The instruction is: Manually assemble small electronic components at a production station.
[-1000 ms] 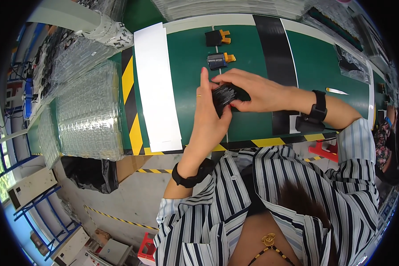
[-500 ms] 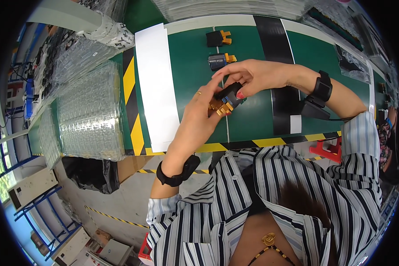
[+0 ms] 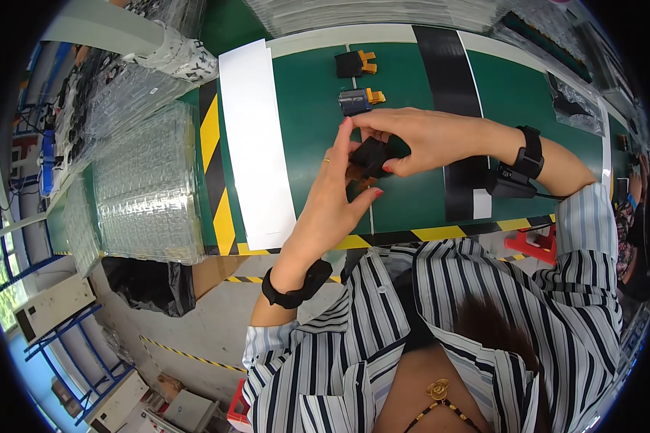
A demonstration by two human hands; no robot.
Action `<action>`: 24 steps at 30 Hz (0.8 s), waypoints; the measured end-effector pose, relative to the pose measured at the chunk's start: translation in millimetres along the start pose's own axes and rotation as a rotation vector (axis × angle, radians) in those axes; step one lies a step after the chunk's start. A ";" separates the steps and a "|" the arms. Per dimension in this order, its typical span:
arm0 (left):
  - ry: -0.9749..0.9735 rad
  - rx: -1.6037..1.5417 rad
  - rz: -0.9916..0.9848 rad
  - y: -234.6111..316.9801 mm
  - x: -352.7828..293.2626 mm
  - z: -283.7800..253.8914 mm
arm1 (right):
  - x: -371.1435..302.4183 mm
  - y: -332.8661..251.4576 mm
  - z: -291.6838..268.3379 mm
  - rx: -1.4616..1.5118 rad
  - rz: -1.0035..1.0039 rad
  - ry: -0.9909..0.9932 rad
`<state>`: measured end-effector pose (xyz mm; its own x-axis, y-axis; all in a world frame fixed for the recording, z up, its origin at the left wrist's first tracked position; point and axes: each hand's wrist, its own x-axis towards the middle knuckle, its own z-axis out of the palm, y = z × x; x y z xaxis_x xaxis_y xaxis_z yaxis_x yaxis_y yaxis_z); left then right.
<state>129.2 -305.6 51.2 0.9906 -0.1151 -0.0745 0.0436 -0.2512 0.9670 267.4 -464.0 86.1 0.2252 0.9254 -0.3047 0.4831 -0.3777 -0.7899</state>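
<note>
A small black plastic part (image 3: 370, 156) is between my hands over the green table. My right hand (image 3: 430, 137) grips it from the right, thumb on the near side and fingers beyond. Close on its left is my left hand (image 3: 328, 191), thumb and index finger spread wide apart; its other fingers are partly hidden beside the part. The part's brownish-orange end is in shadow toward my left palm. Just beyond my fingers lies a dark blue-grey cylindrical part with orange tabs (image 3: 354, 101). Farther back sits a black block with orange tabs (image 3: 350, 64).
White sheets (image 3: 253, 144) lie on the table left of my hands. Stacked clear plastic trays (image 3: 148, 184) stand farther left. A black band (image 3: 448, 79) crosses the table at right, and yellow-black tape (image 3: 440, 232) marks the near edge. A bagged black item (image 3: 574, 105) lies far right.
The held part has turned, so its black side faces up and its orange tabs are mostly hidden. My left thumb has come away from it. My right hand has moved slightly nearer.
</note>
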 end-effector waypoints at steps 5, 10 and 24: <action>0.050 -0.010 -0.011 -11.8 -3.4 4.4 | -2.9 10.0 16.2 -0.073 -0.093 0.065; 0.065 0.025 0.005 -10.3 -5.2 5.8 | -2.7 17.6 23.5 -0.099 -0.229 0.150; 0.189 0.349 0.214 -7.7 -0.2 18.4 | -4.6 32.5 28.2 -0.417 -0.464 0.285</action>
<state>126.3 -321.3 39.3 0.9802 -0.0310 0.1956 -0.1797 -0.5540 0.8129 258.1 -479.7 46.8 0.1026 0.9718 0.2125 0.8559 0.0226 -0.5167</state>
